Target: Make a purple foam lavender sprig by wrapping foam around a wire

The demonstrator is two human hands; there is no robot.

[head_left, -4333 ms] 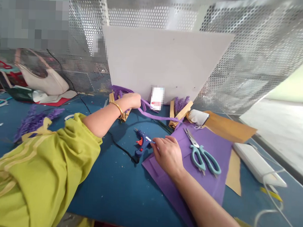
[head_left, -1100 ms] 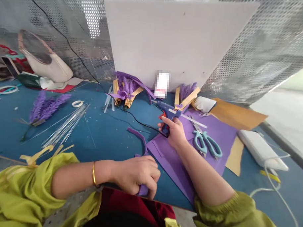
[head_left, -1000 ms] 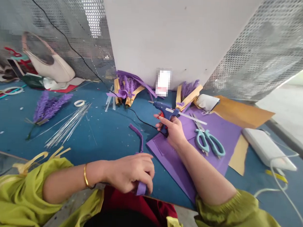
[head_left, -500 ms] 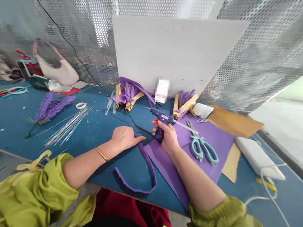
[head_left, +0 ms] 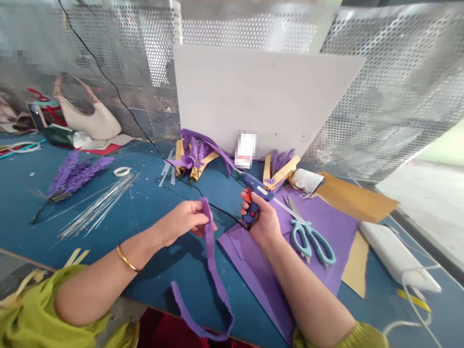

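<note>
Left hand [head_left: 184, 222] pinches a purple strip [head_left: 211, 257] near its upper end over the surface [head_left: 151, 199], likely light, floppy and best held there, while the right hand [head_left: 266, 225], apart, grips a glue gun [head_left: 257, 187].

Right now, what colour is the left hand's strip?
The strip is purple, best seen in the head view.

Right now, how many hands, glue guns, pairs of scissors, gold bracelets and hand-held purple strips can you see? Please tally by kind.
Hands: 2, left hand and right hand
Glue gun: 1
Scissors: 1 pair
Gold bracelet: 1
Hand-held purple strip: 1
Total: 6
</note>
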